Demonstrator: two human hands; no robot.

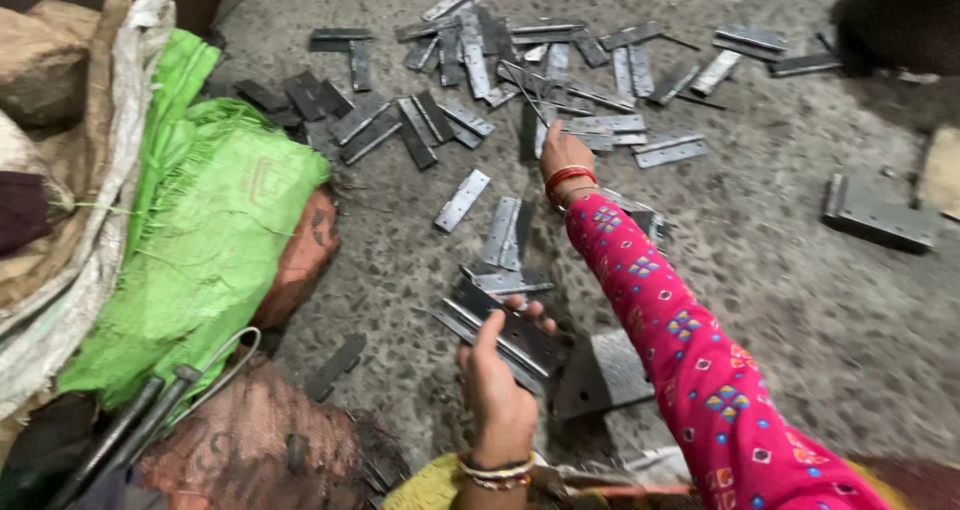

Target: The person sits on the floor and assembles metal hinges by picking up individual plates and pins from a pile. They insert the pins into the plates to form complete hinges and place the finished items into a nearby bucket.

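Note:
My left hand grips a stack of flat grey metal hinges near the bottom centre. My right hand, in a pink patterned sleeve with red bangles at the wrist, stretches out over the floor and pinches a thin wire-like pin beside a dark hinge leaf. Several loose hinges lie on the floor between my two hands.
Many more metal hinges are scattered on the concrete floor ahead. A green woven sack and other sacks pile up at the left. A larger hinge lies at right. A metal plate lies under my right arm.

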